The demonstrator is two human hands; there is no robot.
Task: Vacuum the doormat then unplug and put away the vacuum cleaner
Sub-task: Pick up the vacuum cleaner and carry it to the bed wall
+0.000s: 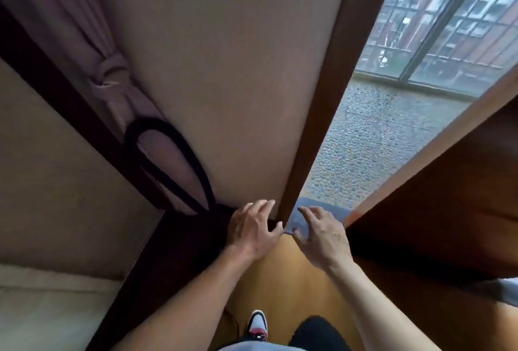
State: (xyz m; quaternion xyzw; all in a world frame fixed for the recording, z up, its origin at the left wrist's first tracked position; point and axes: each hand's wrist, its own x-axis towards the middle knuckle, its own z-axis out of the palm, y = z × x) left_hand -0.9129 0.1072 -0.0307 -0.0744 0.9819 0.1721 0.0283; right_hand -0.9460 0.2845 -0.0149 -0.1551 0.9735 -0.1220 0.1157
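Reaching down at the threshold, we note both hands low. Right hand (322, 235) arches over the grey-blue doormat (332, 206), thumb and forefinger pinching its near edge. Left hand (252, 227) sits half-curled at the foot of the dark door post (316, 98), thumb by the doormat's corner; whether it grips, we cannot tell. Doormat lies between post and open wooden door (448, 196), where wood floor (280, 280) meets pebbled floor (364, 132).
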